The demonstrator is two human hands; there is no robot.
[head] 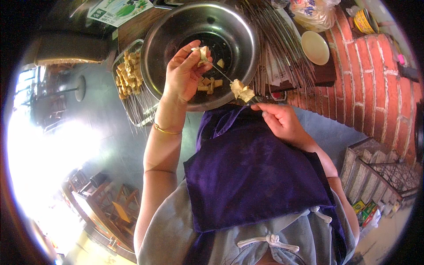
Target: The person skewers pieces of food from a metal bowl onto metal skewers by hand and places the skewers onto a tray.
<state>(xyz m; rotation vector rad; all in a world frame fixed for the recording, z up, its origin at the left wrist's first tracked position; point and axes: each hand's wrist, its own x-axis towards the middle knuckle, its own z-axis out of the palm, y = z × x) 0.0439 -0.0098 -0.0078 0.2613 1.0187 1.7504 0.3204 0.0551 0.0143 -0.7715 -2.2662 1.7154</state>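
Observation:
My left hand (188,64) holds a pale tofu-like piece (202,54) over a large stainless steel basin (155,49), at one end of a thin metal skewer (220,71). Two more yellowish pieces (241,91) are threaded farther along this skewer. At the basin's near right rim, my right hand (280,119) pinches the skewer's other end with thumb and forefinger. Loose cut pieces (210,85) lie in the bottom of the basin, partly hidden behind my left wrist. Whether the piece in my left hand is pierced I cannot tell.
Left of the basin, a metal tray (145,117) carries loaded skewers (129,74). Many bare skewers (281,43) lie at the right, beside a cream plate (315,48) and a plastic bag (313,15). A red brick wall (381,92) bounds the right side.

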